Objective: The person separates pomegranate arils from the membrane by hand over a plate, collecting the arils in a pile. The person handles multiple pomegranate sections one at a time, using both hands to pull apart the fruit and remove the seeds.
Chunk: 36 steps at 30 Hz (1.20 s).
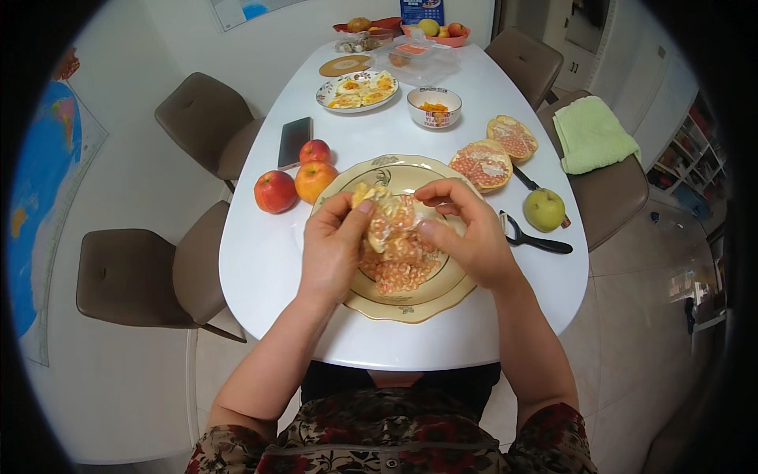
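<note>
My left hand [334, 246] grips a torn piece of pomegranate [382, 216] with yellowish rind, its thumb on the near side. At the piece's right edge is my right hand [468, 231], thumb and fingers curled around that side; whether they grip it cannot be told. Both hands are over a cream scalloped plate [414, 312]. Loose pale-pink pomegranate seeds [402, 275] lie in the plate below the piece. Beyond the plate's right rim sit pomegranate chunks, one a cut half [482, 166] and another behind it [513, 137].
Apples [275, 192] and a phone [295, 143] lie left of the plate. At right are a black-handled peeler [539, 241], a knife [526, 177] and a green fruit [544, 210]. Farther back stand a plate of fried eggs [356, 108], a bowl [434, 117] and plastic containers [417, 59]. Chairs flank the table.
</note>
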### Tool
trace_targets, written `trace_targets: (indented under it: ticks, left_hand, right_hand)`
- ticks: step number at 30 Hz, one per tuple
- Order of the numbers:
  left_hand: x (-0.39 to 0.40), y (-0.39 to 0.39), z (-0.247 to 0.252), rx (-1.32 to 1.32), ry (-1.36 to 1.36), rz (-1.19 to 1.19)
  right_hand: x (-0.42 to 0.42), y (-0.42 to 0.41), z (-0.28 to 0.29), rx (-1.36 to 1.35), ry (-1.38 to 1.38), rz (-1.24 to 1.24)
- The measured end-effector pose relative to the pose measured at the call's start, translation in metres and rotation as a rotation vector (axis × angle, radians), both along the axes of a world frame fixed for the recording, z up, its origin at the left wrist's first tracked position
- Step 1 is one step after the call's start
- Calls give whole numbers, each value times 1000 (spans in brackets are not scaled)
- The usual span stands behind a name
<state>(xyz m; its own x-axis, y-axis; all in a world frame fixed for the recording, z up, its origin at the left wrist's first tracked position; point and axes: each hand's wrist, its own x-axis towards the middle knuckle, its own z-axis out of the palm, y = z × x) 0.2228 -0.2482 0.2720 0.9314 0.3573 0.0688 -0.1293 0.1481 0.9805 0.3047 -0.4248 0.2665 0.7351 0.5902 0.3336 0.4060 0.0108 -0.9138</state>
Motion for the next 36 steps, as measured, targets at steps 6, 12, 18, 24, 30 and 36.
trace_targets:
  ticks: [6,12,18,24,30,36]
  left_hand:
    - [1,-16,-4,137,-76,-35]
    - [-2,-16,-1,15,57,-60]
    - [4,-14,0,198,17,21]
    - [6,-11,-4,305,-43,-16]
    - [7,-12,-1,163,33,-34]
    - [8,-9,1,80,83,-125]
  right_hand:
    - [-15,13,4,-77,-150,-72]
    - [-17,16,-1,-44,-134,-20]
    - [-6,16,-13,77,-17,45]
    - [-19,19,7,-29,-96,0]
    - [-13,18,0,-52,-173,-3]
    - [-14,15,5,-95,-146,10]
